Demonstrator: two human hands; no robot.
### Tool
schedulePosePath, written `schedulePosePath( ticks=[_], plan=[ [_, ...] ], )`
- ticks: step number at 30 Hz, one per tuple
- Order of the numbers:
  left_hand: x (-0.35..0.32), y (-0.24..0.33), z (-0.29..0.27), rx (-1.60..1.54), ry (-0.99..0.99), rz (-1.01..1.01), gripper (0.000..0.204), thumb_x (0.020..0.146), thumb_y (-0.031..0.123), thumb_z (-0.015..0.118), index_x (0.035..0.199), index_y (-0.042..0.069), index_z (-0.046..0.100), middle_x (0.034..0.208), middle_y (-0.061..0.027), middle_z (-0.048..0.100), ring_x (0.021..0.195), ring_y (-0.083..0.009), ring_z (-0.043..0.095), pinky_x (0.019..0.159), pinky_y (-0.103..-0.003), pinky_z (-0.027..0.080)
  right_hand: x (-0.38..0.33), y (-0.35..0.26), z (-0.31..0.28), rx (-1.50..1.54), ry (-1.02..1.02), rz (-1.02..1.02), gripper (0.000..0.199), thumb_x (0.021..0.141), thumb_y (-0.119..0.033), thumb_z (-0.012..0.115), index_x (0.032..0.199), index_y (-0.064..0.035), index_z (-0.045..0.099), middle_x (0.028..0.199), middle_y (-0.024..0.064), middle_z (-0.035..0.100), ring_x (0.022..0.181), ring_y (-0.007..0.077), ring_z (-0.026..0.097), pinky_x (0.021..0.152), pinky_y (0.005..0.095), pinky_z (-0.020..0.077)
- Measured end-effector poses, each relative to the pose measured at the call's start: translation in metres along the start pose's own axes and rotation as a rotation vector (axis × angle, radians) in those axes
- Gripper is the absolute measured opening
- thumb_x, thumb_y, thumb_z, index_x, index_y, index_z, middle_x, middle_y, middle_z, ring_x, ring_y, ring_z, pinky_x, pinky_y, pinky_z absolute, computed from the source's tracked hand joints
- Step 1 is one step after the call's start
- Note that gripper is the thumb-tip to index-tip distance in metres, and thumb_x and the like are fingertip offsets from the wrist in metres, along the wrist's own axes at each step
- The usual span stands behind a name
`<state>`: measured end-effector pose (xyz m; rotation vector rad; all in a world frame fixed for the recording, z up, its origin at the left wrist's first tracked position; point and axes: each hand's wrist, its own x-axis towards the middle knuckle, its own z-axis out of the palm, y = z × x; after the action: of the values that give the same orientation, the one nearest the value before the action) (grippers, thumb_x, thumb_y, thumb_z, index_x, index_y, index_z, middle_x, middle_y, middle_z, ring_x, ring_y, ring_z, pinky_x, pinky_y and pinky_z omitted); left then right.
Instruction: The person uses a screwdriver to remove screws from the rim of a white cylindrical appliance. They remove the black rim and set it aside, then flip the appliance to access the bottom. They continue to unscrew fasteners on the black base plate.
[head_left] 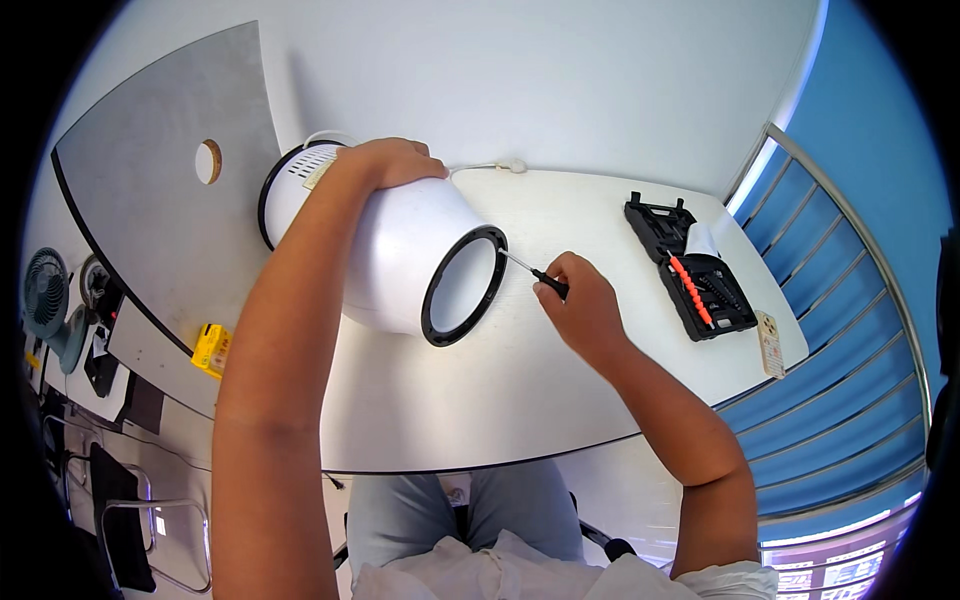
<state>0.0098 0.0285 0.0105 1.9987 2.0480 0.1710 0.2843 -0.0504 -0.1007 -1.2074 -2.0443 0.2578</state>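
a white barrel-shaped appliance (405, 250) is laid on its side on a white table (480, 400), just left of the centre of the frame, with its black-ringed end (497, 275) turned toward the middle and its slotted vents (312, 162) at the upper left. the two hands are held apart. the left hand (395, 162) is laid over the upper side of the appliance; its fingertips are partly hidden, so whether the body is gripped or only pressed cannot be told. the right hand (580, 300), right of centre, is closed around the black handle of a screwdriver (537, 273), whose thin metal shaft is pointed up and left. its tip is brought to the right edge of the black ring; whether it is seated in a screw cannot be made out. behind the appliance, near the upper middle, a white plug (513, 165) is seen on its cord. at the right of the table an opened black tool case (722, 300) is placed, with an orange ribbed rod (690, 290) lying in it. beside its lower corner a pale remote control (769, 345) is set near the table's edge. at the left, a yellow box (210, 350) is partly covered by the left forearm.
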Motion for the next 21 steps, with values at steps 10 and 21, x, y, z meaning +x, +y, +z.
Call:
schedulePosePath(
  ticks=[10,21],
  plan=[
    [0.005,-0.002,0.002,0.026,0.009,-0.014,0.065,0.078,0.055,0.049,0.131,0.018,0.055,0.136,-0.0081,0.053,0.126,-0.0296,0.046,0.104,-0.063,0.02,0.011,0.012,-0.007,0.045,-0.143,0.074,0.019,0.085,-0.014,0.059,0.076,0.0001,0.049,0.081,0.0125,0.05,0.071,0.0259,0.052,0.064,0.0382,0.0447],
    [0.004,-0.002,0.001,0.012,0.004,-0.028,0.064,0.077,0.055,0.05,0.13,0.019,0.055,0.135,-0.0077,0.053,0.126,-0.0299,0.046,0.104,-0.061,0.021,0.0,-0.001,0.0,-0.379,-0.018,-0.124,0.022,0.083,-0.011,0.067,0.086,-0.0059,0.046,0.079,0.0088,0.05,0.06,0.0263,0.053,0.056,0.0371,0.0468]
  ],
)
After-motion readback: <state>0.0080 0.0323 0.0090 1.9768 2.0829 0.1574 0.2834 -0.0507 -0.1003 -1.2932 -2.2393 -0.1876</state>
